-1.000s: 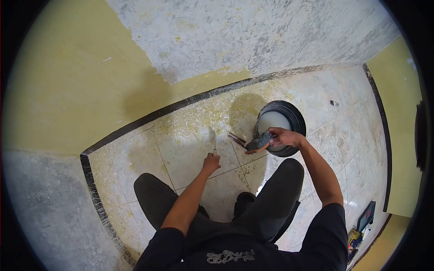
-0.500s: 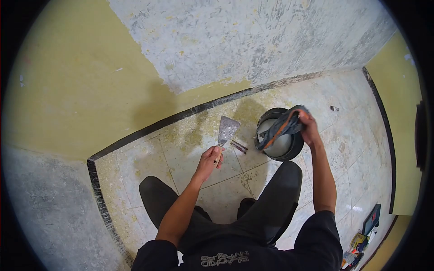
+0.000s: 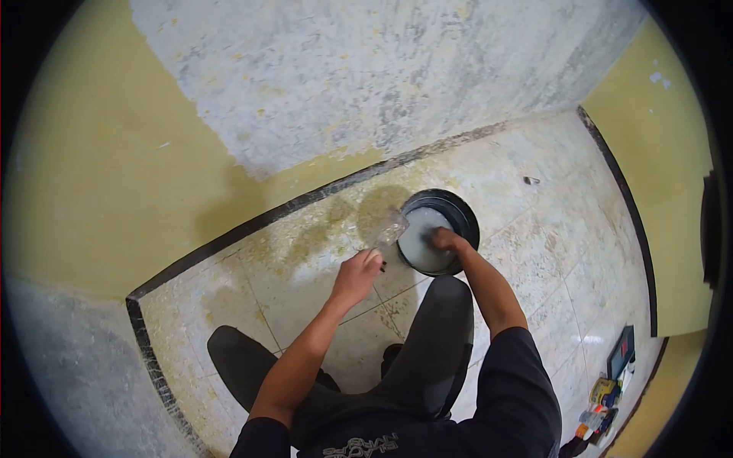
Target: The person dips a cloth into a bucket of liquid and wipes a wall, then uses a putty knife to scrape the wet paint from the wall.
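Observation:
My left hand (image 3: 357, 276) is closed around the handle of a putty knife (image 3: 392, 227). Its wide blade, smeared by motion, points up toward the left rim of a black bucket (image 3: 467, 217). Cloudy whitish water (image 3: 416, 250) fills part of the bucket. Inside it, my right hand (image 3: 446, 240) reaches down with its fingers at the water. A dark patch of the cloth (image 3: 430, 235) shows under those fingers; most of the cloth is hidden below the surface.
The pale tiled floor (image 3: 305, 305) is littered with yellowish flakes. Ahead stands a partly scraped wall (image 3: 305, 84) with yellow paint (image 3: 114, 168) and a dark skirting strip (image 3: 252, 224). A small scrap (image 3: 531, 181) lies beyond the bucket; several supplies (image 3: 603, 393) sit at lower right.
My right hand has lowered the grey and orange cloth from above the bucket into the water. The putty knife in my left hand has come closer to the bucket's rim. The view has shifted.

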`<state>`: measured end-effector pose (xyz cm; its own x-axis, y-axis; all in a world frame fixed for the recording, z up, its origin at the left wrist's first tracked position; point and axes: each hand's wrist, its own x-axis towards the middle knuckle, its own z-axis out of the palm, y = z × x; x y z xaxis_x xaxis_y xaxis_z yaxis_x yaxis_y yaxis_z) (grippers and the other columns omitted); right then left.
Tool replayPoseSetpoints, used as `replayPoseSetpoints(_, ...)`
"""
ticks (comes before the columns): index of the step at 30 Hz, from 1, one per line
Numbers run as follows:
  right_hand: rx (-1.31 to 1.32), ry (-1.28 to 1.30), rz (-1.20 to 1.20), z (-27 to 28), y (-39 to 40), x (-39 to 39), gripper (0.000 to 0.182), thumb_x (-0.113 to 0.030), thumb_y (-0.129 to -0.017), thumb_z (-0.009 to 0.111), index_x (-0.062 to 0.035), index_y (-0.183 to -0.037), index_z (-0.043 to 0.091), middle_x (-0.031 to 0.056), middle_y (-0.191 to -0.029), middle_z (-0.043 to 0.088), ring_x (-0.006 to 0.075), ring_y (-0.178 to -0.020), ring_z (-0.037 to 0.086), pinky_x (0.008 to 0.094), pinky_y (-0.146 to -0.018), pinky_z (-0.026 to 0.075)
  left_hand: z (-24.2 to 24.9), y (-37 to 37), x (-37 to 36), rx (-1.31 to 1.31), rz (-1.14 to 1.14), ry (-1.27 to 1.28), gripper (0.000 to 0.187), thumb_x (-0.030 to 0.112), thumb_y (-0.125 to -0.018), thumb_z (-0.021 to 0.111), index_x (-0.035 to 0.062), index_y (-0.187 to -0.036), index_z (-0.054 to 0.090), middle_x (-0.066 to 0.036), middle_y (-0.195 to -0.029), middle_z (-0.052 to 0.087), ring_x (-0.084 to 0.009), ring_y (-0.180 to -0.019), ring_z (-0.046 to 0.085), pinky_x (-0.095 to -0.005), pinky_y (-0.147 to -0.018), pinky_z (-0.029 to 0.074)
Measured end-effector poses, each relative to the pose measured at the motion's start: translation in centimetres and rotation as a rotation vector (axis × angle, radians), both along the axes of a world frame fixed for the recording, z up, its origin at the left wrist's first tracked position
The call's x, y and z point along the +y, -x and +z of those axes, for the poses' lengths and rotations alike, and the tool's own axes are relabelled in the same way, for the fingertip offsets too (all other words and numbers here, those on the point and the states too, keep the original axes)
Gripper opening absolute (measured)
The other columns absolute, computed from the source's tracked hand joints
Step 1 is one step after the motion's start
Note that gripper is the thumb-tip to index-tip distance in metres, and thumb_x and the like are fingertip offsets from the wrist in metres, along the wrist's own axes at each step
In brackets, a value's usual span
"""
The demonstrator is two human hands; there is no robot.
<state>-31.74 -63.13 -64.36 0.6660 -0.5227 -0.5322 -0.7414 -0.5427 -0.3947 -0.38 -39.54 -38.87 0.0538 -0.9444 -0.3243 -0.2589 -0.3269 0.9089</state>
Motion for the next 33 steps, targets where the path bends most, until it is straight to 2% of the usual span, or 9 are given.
replayPoseSetpoints(2, -0.306, 0.190, 0.070, 11.0, -0.7, 3.7, 0.029, -0.014, -0.087, 0.058, 0.0035, -0.108, 0.068, 0.0208, -0.101, 0.068, 0.0367, -0.089, 0.068, 0.0452, -0.079, 0.060, -1.8, 3.3, -2.3, -0.239, -0.022, 0.257, 0.035, 0.027, -0.095, 0.058, 0.0006, -0.117, 0.064, -0.022, -0.105, 0.069, -0.0407, -0.092, 0.069, -0.0437, -0.080, 0.054)
replayPoseSetpoints(4, -0.553, -0.182, -1.055, 17.2, -0.6, 6.4, 0.038, -0.020, -0.086, 0.054, 0.0091, -0.107, 0.066, 0.0216, -0.096, 0.069, 0.0367, -0.092, 0.071, 0.0433, -0.068, 0.063, -1.1, 6.3, -5.6, -0.703, -0.233, 0.219, 0.032, 0.019, -0.093, 0.057, 0.0045, -0.119, 0.068, -0.017, -0.112, 0.071, -0.0355, -0.101, 0.070, -0.0426, -0.081, 0.056)
replayPoseSetpoints(5, -0.584, -0.186, -1.166, 19.2, -0.1, 7.0, 0.037, -0.018, -0.087, 0.052, 0.0090, -0.110, 0.064, 0.0197, -0.097, 0.068, 0.0321, -0.089, 0.071, 0.0394, -0.059, 0.064, -1.1, 7.9, -7.2, -0.699, -0.241, 0.225, 0.032, 0.019, -0.093, 0.057, 0.0045, -0.119, 0.068, -0.017, -0.112, 0.071, -0.0355, -0.101, 0.070, -0.0426, -0.081, 0.056)
replayPoseSetpoints(10, -0.484, -0.080, -1.159, 21.2, 3.0, 8.8, 0.033, -0.008, -0.088, 0.056, 0.0060, -0.118, 0.060, 0.0151, -0.108, 0.066, 0.0235, -0.090, 0.069, 0.0358, -0.061, 0.062, -5.5, 14.0, -12.4, -0.997, -0.722, -0.095, 0.030, 0.021, -0.092, 0.056, 0.0108, -0.113, 0.075, -0.010, -0.123, 0.069, -0.0256, -0.111, 0.068, -0.0383, -0.082, 0.057)
replayPoseSetpoints(12, -0.754, -0.179, -1.210, 22.1, 2.4, 10.6, 0.042, -0.007, -0.089, 0.058, 0.0055, -0.129, 0.054, 0.0136, -0.108, 0.067, 0.0209, -0.093, 0.068, 0.0363, -0.067, 0.060, -9.3, 14.9, -13.1, -0.973, -0.712, -0.143, 0.029, 0.020, -0.092, 0.056, 0.0111, -0.112, 0.075, -0.009, -0.125, 0.069, -0.0254, -0.113, 0.068, -0.0385, -0.084, 0.056)
replayPoseSetpoints(18, -0.636, -0.237, -1.026, 21.2, 3.2, 10.5, 0.063, 0.004, -0.073, 0.074, 0.0007, -0.133, 0.054, 0.0128, -0.112, 0.069, 0.0225, -0.099, 0.067, 0.0330, -0.080, 0.056, -9.9, 13.8, -13.6, -0.814, -0.677, -0.231, 0.032, 0.019, -0.089, 0.054, 0.0044, -0.108, 0.075, -0.018, -0.123, 0.068, -0.0340, -0.117, 0.064, -0.0433, -0.095, 0.053)
replayPoseSetpoints(24, -0.217, 0.364, -0.614, 21.1, -0.4, 10.0, 0.044, -0.009, -0.065, 0.083, -0.0007, -0.106, 0.069, 0.0238, -0.113, 0.068, 0.0378, -0.105, 0.067, 0.0443, -0.086, 0.056, -0.9, 8.3, -10.2, -0.628, -0.417, -0.125, 0.037, 0.022, -0.090, 0.051, -0.0018, -0.114, 0.066, -0.026, -0.115, 0.067, -0.0422, -0.110, 0.064, -0.0471, -0.094, 0.050)
replayPoseSetpoints(30, 0.072, 0.190, -0.303, 12.1, -3.1, 5.3, 0.043, -0.029, -0.070, 0.062, -0.0022, -0.102, 0.073, 0.0270, -0.112, 0.068, 0.0431, -0.107, 0.065, 0.0485, -0.093, 0.053, 0.9, 0.2, -4.4, -0.353, -0.139, 0.000, 0.042, 0.037, -0.091, 0.062, 0.0008, -0.111, 0.064, -0.021, -0.101, 0.071, -0.0416, -0.089, 0.068, -0.0453, -0.079, 0.053)
replayPoseSetpoints(33, 0.173, 0.035, 0.293, 4.8, -3.5, 2.5, 0.044, -0.032, -0.072, 0.061, 0.0003, -0.099, 0.074, 0.0232, -0.105, 0.071, 0.0380, -0.099, 0.069, 0.0458, -0.091, 0.053, 2.0, -2.6, -0.7, -0.364, -0.022, 0.075, 0.048, 0.048, -0.089, 0.068, 0.0036, -0.108, 0.064, -0.017, -0.089, 0.071, -0.0364, -0.081, 0.069, -0.0405, -0.072, 0.052)
